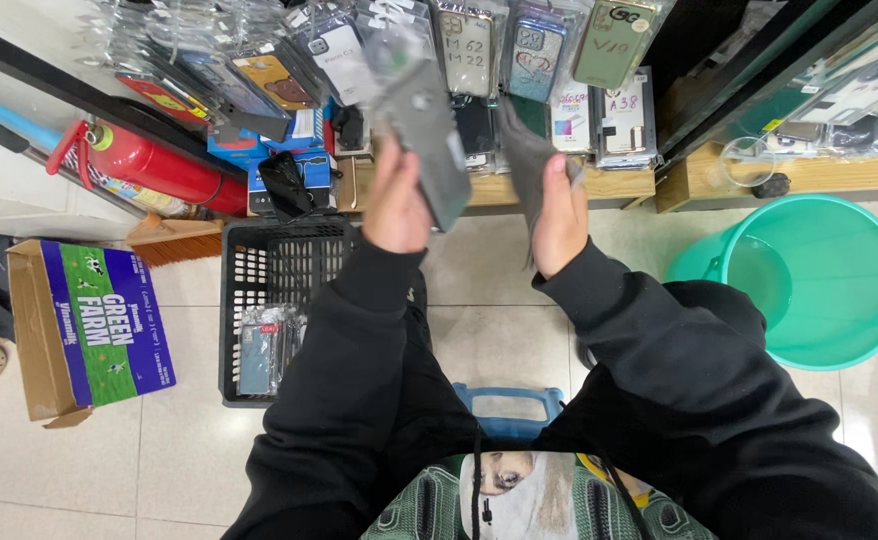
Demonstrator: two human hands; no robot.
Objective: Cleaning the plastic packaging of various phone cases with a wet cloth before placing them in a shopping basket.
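Over the black plastic crate (277,262) on the tiled floor, the left hand (396,205) is closed around a grey phone case in a clear sleeve (426,140), lifted and tilted. Just beside it, the right hand (559,215) pinches a dark grey cloth (525,150). Beyond them hang rows of packaged phone cases (469,50).

One camera only, worn on the person's head, looking steeply down past the chest to the tiled floor (499,330). It faces the hanging rack of phone cases (479,60) at the top edge, close enough that both black sleeves fill the lower frame
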